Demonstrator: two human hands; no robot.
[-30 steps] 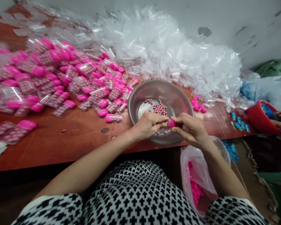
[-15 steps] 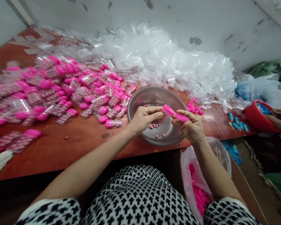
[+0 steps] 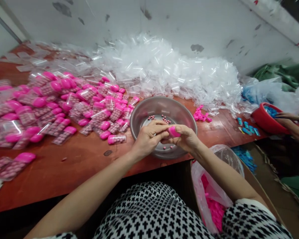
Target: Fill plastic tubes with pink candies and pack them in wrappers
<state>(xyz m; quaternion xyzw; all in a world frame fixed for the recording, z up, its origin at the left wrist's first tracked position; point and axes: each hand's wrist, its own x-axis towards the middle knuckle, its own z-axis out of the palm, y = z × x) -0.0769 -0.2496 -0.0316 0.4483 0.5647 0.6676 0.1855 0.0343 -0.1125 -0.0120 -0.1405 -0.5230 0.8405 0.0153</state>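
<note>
Right hand [image 3: 185, 138] is closed in a pinch grasp around a pink plastic capsule shell [image 3: 173, 131], with its rounded end showing above the inner side of the basin. Left hand [image 3: 148, 139] is curled against the right, its fingertips meeting at the shell. Whether it grasps anything of its own cannot be determined, as the fingers hide that part. Both hands are held over a stainless steel basin [image 3: 161, 99], with small pink beads [image 3: 159, 118] lying in loose groups on its floor.

Change from the frame half a second earlier: two separated pink pieces, one held in each hand, have been brought together, and only one pink end now shows between the hands. (Whether the pieces have fully closed is hidden by the fingers.)

Left of the basin, pink-capped capsules filled with beads [image 3: 117, 139] lie across a red-brown wooden table [image 3: 72, 172], and a heap of clear plastic bags [image 3: 169, 69] rises behind them. Farther right, a co-worker's hand [image 3: 285, 119] rests over a red bowl [image 3: 264, 119] of blue pieces. Below the right forearm, an open white plastic bag [image 3: 211, 186] holds loose pink pieces.
</note>
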